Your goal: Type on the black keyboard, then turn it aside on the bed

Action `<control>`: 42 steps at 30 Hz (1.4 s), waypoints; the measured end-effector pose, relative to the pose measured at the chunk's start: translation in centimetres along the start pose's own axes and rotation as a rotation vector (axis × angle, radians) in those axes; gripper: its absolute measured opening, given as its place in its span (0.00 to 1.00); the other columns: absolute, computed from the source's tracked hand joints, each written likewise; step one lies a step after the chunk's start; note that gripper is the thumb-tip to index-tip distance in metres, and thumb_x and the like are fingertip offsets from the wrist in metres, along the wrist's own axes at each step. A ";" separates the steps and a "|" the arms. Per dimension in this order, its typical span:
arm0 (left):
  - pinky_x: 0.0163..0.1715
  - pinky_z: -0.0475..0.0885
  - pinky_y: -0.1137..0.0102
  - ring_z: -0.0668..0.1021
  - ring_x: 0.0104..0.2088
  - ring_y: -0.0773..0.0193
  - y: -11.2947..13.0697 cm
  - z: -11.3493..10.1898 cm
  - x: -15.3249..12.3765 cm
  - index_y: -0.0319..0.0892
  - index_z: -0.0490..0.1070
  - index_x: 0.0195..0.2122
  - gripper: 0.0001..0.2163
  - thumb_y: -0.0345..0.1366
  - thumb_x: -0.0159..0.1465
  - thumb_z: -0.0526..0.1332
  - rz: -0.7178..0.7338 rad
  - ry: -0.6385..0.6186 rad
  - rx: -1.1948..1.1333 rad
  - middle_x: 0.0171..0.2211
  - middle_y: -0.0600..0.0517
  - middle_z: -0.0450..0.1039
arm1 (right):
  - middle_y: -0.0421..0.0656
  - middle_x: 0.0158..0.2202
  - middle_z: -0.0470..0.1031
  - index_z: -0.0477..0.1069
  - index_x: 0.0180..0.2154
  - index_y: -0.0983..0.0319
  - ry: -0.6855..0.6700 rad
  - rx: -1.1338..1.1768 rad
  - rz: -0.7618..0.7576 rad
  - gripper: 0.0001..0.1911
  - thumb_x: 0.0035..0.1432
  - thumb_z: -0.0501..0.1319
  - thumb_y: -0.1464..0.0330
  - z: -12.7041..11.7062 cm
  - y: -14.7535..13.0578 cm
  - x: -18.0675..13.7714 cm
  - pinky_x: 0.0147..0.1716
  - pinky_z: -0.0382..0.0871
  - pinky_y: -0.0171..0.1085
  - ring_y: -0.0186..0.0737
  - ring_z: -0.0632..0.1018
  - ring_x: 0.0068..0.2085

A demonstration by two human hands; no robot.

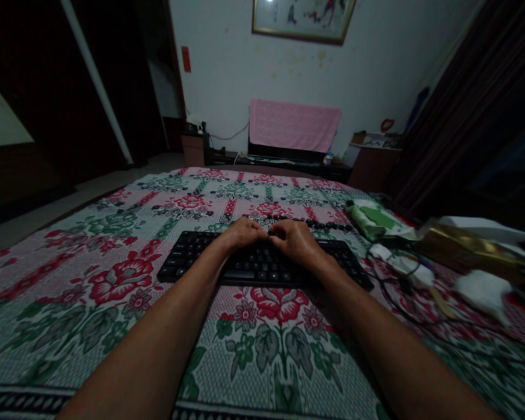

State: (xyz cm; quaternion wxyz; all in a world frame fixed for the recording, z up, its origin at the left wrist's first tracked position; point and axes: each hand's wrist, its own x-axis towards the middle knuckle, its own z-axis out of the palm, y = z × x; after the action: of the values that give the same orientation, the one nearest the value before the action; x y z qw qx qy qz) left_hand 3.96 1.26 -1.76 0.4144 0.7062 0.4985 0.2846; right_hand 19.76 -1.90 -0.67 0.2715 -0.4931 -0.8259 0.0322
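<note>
A black keyboard (188, 252) lies on the flowered bed cover, its long side across my view. Over its back middle part, my left hand (244, 232) and my right hand (294, 239) come together, with fingertips almost meeting. Both hands are closed in a pinch. A tiny dark bit shows between the fingertips, too small to name. Behind the keyboard runs a row of small black pieces (328, 225), which look like loose keycaps. My hands and forearms hide part of the keys.
At the right lie a green packet (371, 219), a gold box (472, 248), crumpled white tissue or plastic (483, 291) and black cables (391, 300). The patterned cover (126, 280) spreads around the keyboard. Beyond the bed, a pink cloth (294, 125) hangs by the wall.
</note>
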 end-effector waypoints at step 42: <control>0.19 0.59 0.77 0.64 0.19 0.74 0.0 -0.1 0.1 0.36 0.73 0.24 0.12 0.39 0.40 0.60 0.037 -0.075 0.124 0.18 0.55 0.68 | 0.39 0.24 0.74 0.74 0.28 0.64 -0.255 0.241 0.305 0.12 0.40 0.59 0.65 0.3 0.9 0.2 0.23 0.61 0.28 0.32 0.71 0.26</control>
State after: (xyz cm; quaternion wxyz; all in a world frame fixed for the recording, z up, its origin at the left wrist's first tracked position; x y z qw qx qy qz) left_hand 3.89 1.38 -1.68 0.3828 0.7500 0.4860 0.2339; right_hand 20.29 -1.21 -1.18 0.2141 -0.5682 -0.7595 0.2334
